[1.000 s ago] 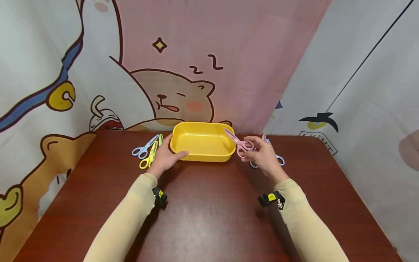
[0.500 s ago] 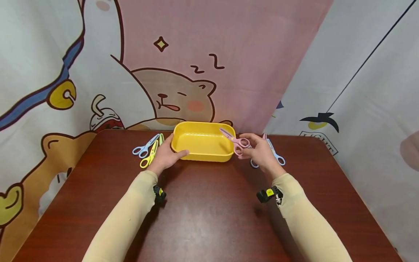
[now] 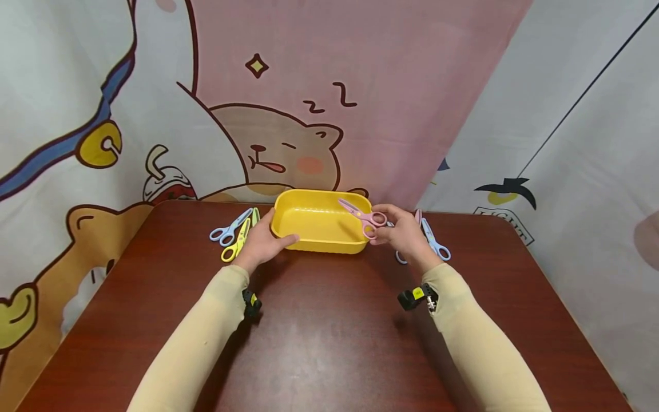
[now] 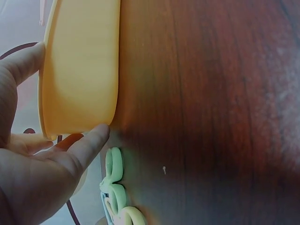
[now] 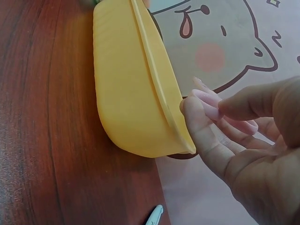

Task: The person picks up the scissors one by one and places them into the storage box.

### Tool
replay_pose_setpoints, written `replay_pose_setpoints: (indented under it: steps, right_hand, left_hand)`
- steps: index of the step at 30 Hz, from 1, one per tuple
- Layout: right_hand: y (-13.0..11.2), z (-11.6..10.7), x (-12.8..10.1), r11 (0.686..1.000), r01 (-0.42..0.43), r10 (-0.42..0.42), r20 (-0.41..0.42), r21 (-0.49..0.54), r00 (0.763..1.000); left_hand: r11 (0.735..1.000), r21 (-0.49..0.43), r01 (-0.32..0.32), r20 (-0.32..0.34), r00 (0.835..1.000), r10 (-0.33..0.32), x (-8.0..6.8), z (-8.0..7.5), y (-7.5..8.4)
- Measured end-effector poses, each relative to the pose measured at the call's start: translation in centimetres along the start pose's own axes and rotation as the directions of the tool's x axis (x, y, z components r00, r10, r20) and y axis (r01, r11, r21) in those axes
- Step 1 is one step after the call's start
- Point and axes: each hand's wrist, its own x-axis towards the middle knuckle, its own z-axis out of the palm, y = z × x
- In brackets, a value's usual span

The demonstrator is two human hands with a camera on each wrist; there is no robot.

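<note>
Right hand (image 3: 404, 236): I pinch light, stiff pink scissors (image 3: 362, 214) by the handles; left hand (image 3: 261, 241) steadies the tub (image 3: 319, 243).

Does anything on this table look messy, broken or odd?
Nothing stands out. The yellow tub sits level, steadied by the left hand; the right hand holds pink scissors over it. Other scissors lie flat beside it, unbroken.

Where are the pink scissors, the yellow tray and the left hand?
pink scissors (image 3: 362, 215), head view, near the pivot.
yellow tray (image 3: 288, 240), head view, front wall.
left hand (image 3: 261, 243), head view, back of hand.
</note>
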Motion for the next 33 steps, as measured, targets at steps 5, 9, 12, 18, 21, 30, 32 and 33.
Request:
replay_pose_setpoints:
  steps: [5,9,12,18,21,30,32,33]
  right_hand:
    - [-0.3,0.2,0.7,1.0,-0.002,0.002,0.028,0.029,1.0]
    - [-0.6,0.5,1.2,0.999,-0.001,-0.002,0.051,0.042,0.999]
    - [-0.8,0.6,1.4,0.999,0.0,-0.003,0.066,0.037,0.998]
    - [-1.2,0.7,1.7,1.0,0.002,-0.001,0.087,-0.011,0.996]
    - [-1.3,0.6,1.8,1.0,-0.004,0.005,0.092,-0.011,0.996]
    - [-1.6,0.7,2.2,0.999,-0.013,0.017,0.114,-0.029,0.993]
    - [-1.7,0.8,2.4,0.999,-0.021,0.027,0.118,-0.049,0.993]
    - [-1.7,0.9,2.5,0.997,-0.024,0.032,0.12,-0.067,0.992]
  left_hand:
    - [1.0,0.011,0.024,0.01,1.0,-0.024,0.0,-0.2,-0.3]
    - [0.999,0.013,0.04,0.018,0.999,-0.041,0.0,-0.4,-0.4]
    - [0.999,0.011,0.041,0.02,0.999,-0.041,-0.1,-0.4,-0.5]
    - [1.0,0.015,0.019,0.012,1.0,-0.02,-0.2,-0.5,-0.4]
    - [1.0,0.019,0.008,0.012,1.0,-0.008,0.0,-0.5,-0.2]
    - [0.999,0.0,0.037,0.02,0.999,-0.037,0.0,-0.5,0.3]
    - [0.999,-0.009,0.042,0.023,0.999,-0.042,-0.1,-0.4,0.2]
    - [0.999,-0.011,0.044,0.025,0.999,-0.043,-0.1,-0.4,0.1]
